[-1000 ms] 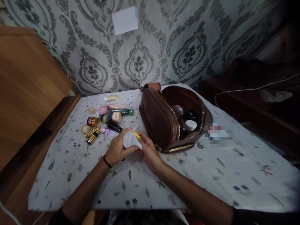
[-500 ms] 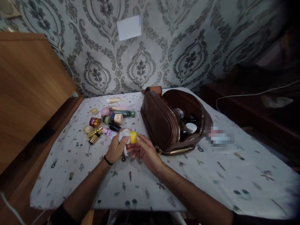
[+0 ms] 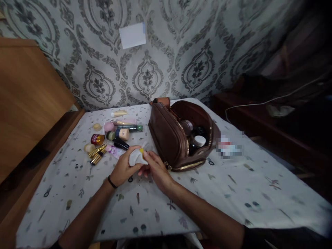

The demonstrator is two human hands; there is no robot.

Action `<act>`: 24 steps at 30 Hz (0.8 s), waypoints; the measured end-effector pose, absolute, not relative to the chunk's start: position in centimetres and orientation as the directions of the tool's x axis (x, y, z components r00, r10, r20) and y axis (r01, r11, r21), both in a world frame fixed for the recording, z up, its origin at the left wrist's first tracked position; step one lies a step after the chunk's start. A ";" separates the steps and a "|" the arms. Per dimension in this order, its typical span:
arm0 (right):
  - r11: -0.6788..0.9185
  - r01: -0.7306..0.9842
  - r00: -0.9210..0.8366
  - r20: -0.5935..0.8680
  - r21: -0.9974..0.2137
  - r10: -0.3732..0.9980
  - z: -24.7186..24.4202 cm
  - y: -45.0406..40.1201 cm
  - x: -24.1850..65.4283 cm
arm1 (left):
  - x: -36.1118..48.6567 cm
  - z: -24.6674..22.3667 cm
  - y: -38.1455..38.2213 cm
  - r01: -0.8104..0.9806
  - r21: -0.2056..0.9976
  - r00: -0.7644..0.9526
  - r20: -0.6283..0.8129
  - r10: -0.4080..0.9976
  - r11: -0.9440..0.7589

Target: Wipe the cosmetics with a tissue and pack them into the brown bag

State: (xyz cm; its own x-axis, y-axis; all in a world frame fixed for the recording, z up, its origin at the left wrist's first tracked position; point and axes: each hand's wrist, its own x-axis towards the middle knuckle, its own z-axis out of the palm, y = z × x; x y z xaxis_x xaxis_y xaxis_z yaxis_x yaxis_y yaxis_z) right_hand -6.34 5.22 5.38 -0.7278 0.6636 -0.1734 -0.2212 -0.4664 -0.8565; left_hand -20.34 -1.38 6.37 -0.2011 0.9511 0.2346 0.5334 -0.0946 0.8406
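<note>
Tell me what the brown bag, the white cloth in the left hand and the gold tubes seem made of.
Brown bag: leather or imitation, smooth with a soft sheen.
White cloth, left hand: matte, thin fabric or paper wipe, judging by its soft folds.
Gold tubes: shiny metal or metallised plastic, given their bright highlights.

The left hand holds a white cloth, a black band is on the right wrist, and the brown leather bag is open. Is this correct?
The wrist is wrong: the head view shows the black band on the left one. The left hand holds a white cloth, and the brown leather bag is open.
</note>
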 end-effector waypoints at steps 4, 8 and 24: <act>-0.455 -0.230 -0.707 -0.174 -0.860 0.686 5.3 5.3 -6.3 | -20.4 6.4 -1.4 0.505 0.854 -0.200 0.253 0.946 -0.122; -0.467 -0.265 -0.722 -0.148 -0.843 0.676 5.5 5.2 -6.3 | -20.7 6.2 -1.4 0.469 0.874 -0.232 0.260 0.937 -0.126; -0.532 -0.284 -0.731 -0.179 -0.798 0.659 5.4 5.2 -6.6 | -21.6 6.0 -1.4 0.482 0.853 -0.138 0.301 0.944 -0.201</act>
State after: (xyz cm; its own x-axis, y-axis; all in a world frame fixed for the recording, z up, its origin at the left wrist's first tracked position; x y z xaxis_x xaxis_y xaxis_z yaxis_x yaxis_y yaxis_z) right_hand -6.58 5.23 5.41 -0.7308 0.6588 -0.1785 -0.2843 -0.5316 -0.7979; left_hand -21.55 -1.38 6.03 -0.1377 0.9438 0.3006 0.4823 -0.2012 0.8526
